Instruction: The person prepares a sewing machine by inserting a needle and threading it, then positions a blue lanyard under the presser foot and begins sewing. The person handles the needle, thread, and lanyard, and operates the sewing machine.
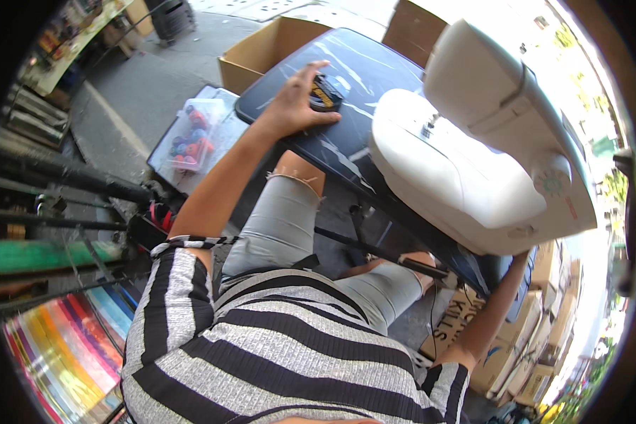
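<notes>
My left hand (296, 100) is at the near left part of a dark table (275, 99) with a white marbled pattern. Its thumb and fingers curve around a small dark box (325, 92) with yellow print, thumb along the near edge. To the right stands a white sewing machine (445, 184), its needle area (429, 127) facing the left side. My right forearm (498, 300) reaches up to the machine's right end. There the machine's body hides my right hand, so its fingers do not show.
A clear plastic box (193, 134) of red and blue items sits on a lower surface left of the table. Behind is an open cardboard box (261, 46). Cartons (519, 339) are stacked at right; colourful ribbons or fabrics (71, 339) lie lower left. Metal bars (63, 169) run along the left.
</notes>
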Action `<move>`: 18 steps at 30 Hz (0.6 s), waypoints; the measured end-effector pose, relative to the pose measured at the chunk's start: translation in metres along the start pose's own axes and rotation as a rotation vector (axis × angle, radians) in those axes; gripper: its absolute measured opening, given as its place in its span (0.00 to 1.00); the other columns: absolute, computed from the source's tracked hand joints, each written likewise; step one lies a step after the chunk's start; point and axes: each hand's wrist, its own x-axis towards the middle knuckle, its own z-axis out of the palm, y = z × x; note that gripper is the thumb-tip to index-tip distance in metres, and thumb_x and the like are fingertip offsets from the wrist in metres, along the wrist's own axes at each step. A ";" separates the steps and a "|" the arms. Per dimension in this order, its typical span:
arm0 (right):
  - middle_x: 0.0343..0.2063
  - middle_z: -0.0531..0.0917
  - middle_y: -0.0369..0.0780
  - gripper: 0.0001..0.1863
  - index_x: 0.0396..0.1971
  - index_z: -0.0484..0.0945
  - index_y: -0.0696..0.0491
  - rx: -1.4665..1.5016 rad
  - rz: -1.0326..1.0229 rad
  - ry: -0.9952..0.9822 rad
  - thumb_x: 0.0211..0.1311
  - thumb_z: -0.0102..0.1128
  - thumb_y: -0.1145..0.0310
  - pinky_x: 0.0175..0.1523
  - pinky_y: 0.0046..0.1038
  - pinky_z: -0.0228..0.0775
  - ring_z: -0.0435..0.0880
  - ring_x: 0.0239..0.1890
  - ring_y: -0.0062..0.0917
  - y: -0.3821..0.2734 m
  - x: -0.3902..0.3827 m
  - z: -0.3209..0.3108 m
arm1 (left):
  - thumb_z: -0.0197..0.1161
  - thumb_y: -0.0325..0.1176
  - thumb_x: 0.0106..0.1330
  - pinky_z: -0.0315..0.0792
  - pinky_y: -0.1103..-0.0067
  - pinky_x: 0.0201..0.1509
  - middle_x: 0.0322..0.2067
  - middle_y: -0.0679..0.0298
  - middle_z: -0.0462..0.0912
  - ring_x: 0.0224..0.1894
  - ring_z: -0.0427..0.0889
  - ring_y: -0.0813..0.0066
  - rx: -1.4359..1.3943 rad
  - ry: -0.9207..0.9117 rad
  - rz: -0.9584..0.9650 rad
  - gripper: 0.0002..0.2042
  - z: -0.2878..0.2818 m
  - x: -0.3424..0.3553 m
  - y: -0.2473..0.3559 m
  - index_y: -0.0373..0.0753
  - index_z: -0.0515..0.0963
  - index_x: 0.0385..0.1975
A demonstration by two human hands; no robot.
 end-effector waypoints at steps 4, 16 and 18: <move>0.48 0.80 0.48 0.15 0.46 0.77 0.61 -0.050 -0.260 0.146 0.64 0.59 0.67 0.48 0.34 0.77 0.82 0.47 0.36 -0.152 -0.018 0.105 | 0.78 0.54 0.48 0.62 0.63 0.71 0.64 0.40 0.66 0.65 0.69 0.44 -0.010 0.011 0.041 0.52 0.015 -0.006 -0.009 0.32 0.59 0.68; 0.48 0.80 0.48 0.15 0.46 0.77 0.62 0.702 -0.561 -0.907 0.64 0.58 0.68 0.49 0.34 0.77 0.82 0.48 0.36 -0.418 -0.156 0.229 | 0.86 0.40 0.34 0.59 0.60 0.70 0.58 0.42 0.68 0.63 0.67 0.43 -0.117 -0.059 -0.160 0.61 0.011 0.000 0.009 0.37 0.51 0.70; 0.48 0.80 0.48 0.14 0.46 0.77 0.62 0.741 -0.586 -1.051 0.64 0.58 0.68 0.49 0.34 0.77 0.82 0.48 0.36 -0.427 -0.164 0.225 | 0.88 0.43 0.31 0.64 0.62 0.67 0.53 0.45 0.72 0.60 0.71 0.45 -0.105 0.003 -0.157 0.62 0.011 0.000 0.009 0.36 0.53 0.68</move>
